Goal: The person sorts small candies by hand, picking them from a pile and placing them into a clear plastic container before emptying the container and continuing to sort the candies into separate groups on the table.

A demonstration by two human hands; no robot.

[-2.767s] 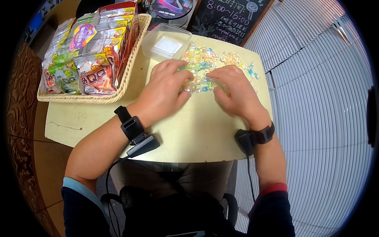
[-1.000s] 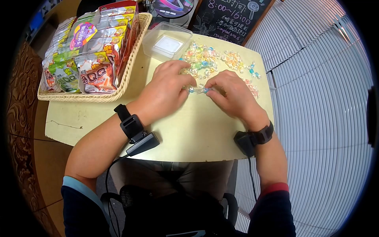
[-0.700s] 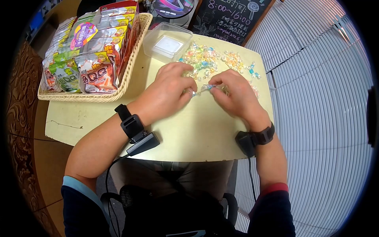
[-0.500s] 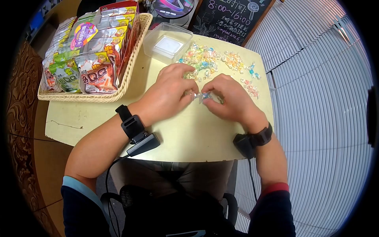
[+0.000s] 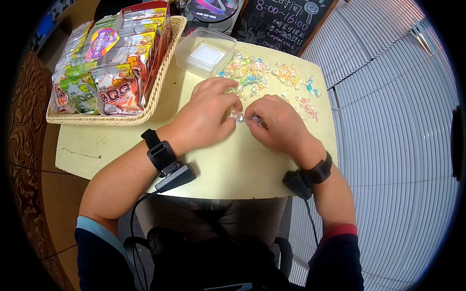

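A bluish wrapped candy (image 5: 257, 119) appears to be held in the narrow curl of the right hand (image 5: 279, 125), low over the surface (image 5: 218, 169). Clear-wrapped candies (image 5: 233, 114) are sheltered by the loosely bent left hand (image 5: 208, 112); whether they are gripped cannot be told. Both hands are set close together, probably so small pieces can be controlled. Beyond, the mixed pile (image 5: 245, 70), orange-yellow cluster (image 5: 286, 75), blue candies (image 5: 311, 88) and pink cluster (image 5: 309, 108) seem separated by colour. Twisted, glossy, transparent wrappers are shown.
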